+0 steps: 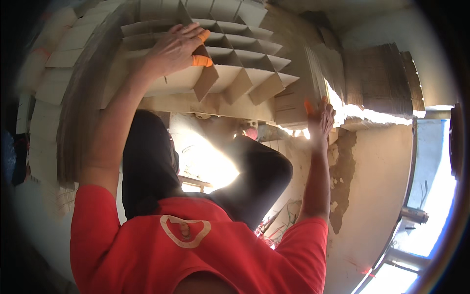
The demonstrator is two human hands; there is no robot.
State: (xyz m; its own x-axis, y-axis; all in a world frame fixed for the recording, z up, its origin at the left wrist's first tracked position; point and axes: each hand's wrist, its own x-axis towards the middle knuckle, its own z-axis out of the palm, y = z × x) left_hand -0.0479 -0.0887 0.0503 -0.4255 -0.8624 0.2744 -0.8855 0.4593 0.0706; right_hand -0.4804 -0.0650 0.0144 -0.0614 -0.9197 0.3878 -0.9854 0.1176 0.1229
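Observation:
A cardboard divider grid of interlocked strips lies in front of me. My left hand, with orange covers on its thumb and index finger, is at the grid's left part. Its thumb and index finger lie on either side of one crossing cardboard divider. To the right, my right hand is raised beside the near end of upright cardboard sheets. An orange cover shows on one of its digits. Glare and blur hide whether those fingers grip a sheet.
Stacked cardboard strips stand along the left, with more cardboard pieces beyond. Another cardboard stack is at the far right. My bent legs are under the work surface edge. A wall with peeling paint is at right.

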